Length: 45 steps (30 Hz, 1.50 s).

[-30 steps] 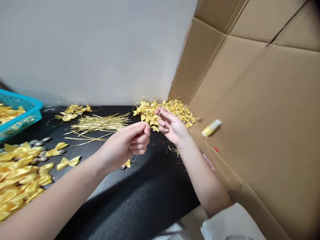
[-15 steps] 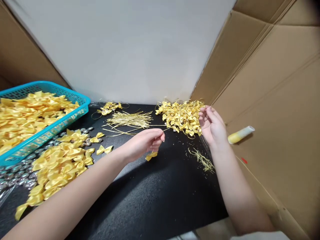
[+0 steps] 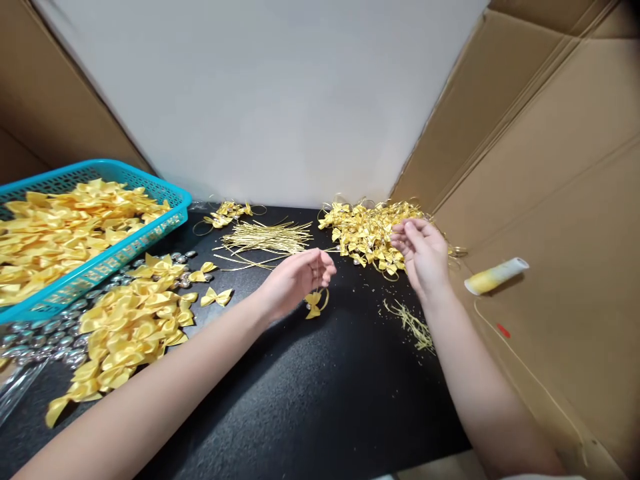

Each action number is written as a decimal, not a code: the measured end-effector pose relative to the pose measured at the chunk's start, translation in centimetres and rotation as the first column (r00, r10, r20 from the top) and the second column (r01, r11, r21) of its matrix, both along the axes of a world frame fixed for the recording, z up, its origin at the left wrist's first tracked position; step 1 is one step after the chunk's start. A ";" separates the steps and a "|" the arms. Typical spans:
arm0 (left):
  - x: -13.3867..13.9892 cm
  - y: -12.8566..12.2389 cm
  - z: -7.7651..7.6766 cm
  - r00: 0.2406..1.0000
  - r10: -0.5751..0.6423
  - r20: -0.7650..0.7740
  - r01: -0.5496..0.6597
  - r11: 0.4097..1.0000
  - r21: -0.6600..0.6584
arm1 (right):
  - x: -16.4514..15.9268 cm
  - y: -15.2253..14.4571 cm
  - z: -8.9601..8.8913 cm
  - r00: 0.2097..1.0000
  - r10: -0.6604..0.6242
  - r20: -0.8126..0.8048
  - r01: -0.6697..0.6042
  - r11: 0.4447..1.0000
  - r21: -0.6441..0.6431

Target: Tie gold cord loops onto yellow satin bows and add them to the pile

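My left hand is over the middle of the black table, its fingers curled. Just beneath the fingers hangs a yellow bow with a thin gold cord loop; the curled fingers hide the grip itself. My right hand is raised to the right, in front of a heap of yellow bows with gold loops. Its fingers are bent and slightly apart, and nothing shows between them. Straight gold cords lie in a bundle behind my left hand.
At left stands a blue basket with yellow bows. Beside it lie loose bows and shiny silver beads. Cord scraps lie near my right forearm. Cardboard walls flank the table; a white-and-yellow tube sits at right.
The gold cord that stretched from my left fingers toward the right now shows as a loop beside the bow. My left fingers have loosened somewhat; my right hand has come slightly closer to the left.
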<state>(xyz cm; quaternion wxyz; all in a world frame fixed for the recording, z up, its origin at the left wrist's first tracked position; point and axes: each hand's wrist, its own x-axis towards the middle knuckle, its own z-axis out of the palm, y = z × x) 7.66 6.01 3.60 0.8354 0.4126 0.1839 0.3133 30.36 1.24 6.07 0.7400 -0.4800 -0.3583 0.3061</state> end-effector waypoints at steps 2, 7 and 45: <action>0.1 0.1 -0.2 0.992 0.110 0.060 -0.110 0.994 -0.006 | -0.7 0.2 -0.6 0.996 0.064 0.069 -0.059 0.995 -0.075; 0.3 0.2 -0.4 0.960 0.275 0.055 -0.277 0.960 0.045 | -2.4 0.2 -1.5 0.959 0.253 0.126 -0.227 0.954 -0.195; -1.1 1.8 -2.1 0.977 -0.197 -0.086 0.202 0.978 0.055 | -7.6 1.8 -3.9 0.516 0.002 0.856 -0.033 0.999 0.018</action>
